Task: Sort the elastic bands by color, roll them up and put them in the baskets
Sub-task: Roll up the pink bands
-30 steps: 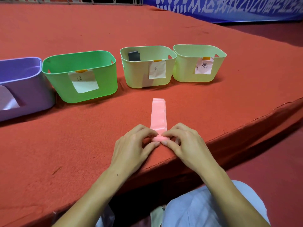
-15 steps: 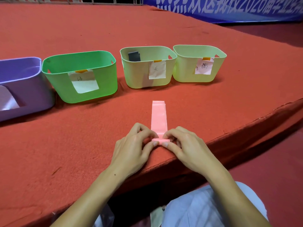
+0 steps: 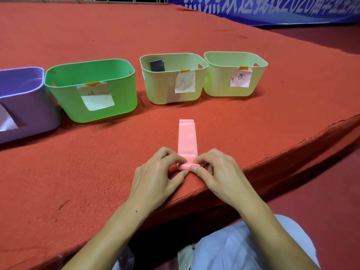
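Note:
A pink elastic band [image 3: 187, 139] lies flat on the red table, running away from me, with its near end curled into a small roll. My left hand [image 3: 155, 176] and my right hand [image 3: 218, 174] pinch that roll from either side with fingertips and thumbs. Four labelled baskets stand in a row behind: a purple basket [image 3: 23, 106], a bright green basket [image 3: 124, 90], a pale green basket [image 3: 155, 88] holding a dark grey band [image 3: 156, 65], and a second pale green basket [image 3: 218, 82] at the right.
The table's front edge [image 3: 272, 158] runs diagonally just under my hands. My lap in light clothing [image 3: 243, 246] is below it. A blue banner [image 3: 272, 8] hangs at the back right.
The roll at the near end has grown a little and the flat part of the pink band has become shorter. Both hands stayed at the same spot.

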`<state>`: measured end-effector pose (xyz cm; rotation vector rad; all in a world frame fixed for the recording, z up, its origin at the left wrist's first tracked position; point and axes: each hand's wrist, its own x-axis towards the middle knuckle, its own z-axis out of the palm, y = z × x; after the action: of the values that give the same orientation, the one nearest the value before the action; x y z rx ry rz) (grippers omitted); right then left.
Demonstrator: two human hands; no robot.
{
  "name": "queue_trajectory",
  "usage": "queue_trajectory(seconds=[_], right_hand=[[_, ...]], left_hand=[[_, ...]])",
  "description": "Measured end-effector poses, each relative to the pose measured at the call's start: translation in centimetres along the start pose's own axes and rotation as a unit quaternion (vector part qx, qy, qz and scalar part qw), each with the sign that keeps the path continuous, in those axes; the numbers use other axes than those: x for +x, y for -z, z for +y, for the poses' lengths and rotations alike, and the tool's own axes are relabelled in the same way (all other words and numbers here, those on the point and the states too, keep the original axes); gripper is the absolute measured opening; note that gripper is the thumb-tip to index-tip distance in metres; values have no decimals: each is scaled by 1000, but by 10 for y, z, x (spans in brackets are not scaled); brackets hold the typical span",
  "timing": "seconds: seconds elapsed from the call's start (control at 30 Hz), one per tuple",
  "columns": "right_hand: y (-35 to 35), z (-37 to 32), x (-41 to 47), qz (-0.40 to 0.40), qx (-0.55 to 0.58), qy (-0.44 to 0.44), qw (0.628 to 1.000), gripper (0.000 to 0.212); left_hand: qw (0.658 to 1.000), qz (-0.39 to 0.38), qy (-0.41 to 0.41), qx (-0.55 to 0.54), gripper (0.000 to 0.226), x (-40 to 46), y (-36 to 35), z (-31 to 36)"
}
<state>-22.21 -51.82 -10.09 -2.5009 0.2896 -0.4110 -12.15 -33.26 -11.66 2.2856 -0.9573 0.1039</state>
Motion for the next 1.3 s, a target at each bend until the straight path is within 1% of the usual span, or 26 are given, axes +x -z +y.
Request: queue_trajectory(seconds=[0.1, 0.2, 0.43, 0.63, 0.73, 0.8, 1.13, 1.3], right_hand=[[0, 0, 1, 6, 0, -2, 1000, 19], [0, -1, 2, 5, -13, 6, 1000, 15], [-1, -1, 2, -9, -30, -3, 1000, 24], [-1, 3, 8, -2, -26, 5, 1000, 19], [-2, 5, 9, -6, -36, 1, 999, 18], [-3, 5, 10, -9, -46, -4, 999, 20], [-4, 4, 12, -17, -63, -13, 998, 24], [-3, 4, 11, -12, -48, -12, 999, 24]], left_hand=[[1000, 2, 0, 8, 23, 2, -1, -1], [1000, 2, 6, 22, 27, 4, -2, 0], [999, 4, 15, 32, 29, 4, -4, 1], [999, 5, 21, 38, 31, 8, -6, 1], [999, 18, 25, 32, 23, 8, -5, 3], [998, 21, 22, 45, 19, 8, -6, 4], [998, 17, 6, 55, 24, 9, -9, 6], [998, 22, -14, 56, 26, 7, -10, 6]])
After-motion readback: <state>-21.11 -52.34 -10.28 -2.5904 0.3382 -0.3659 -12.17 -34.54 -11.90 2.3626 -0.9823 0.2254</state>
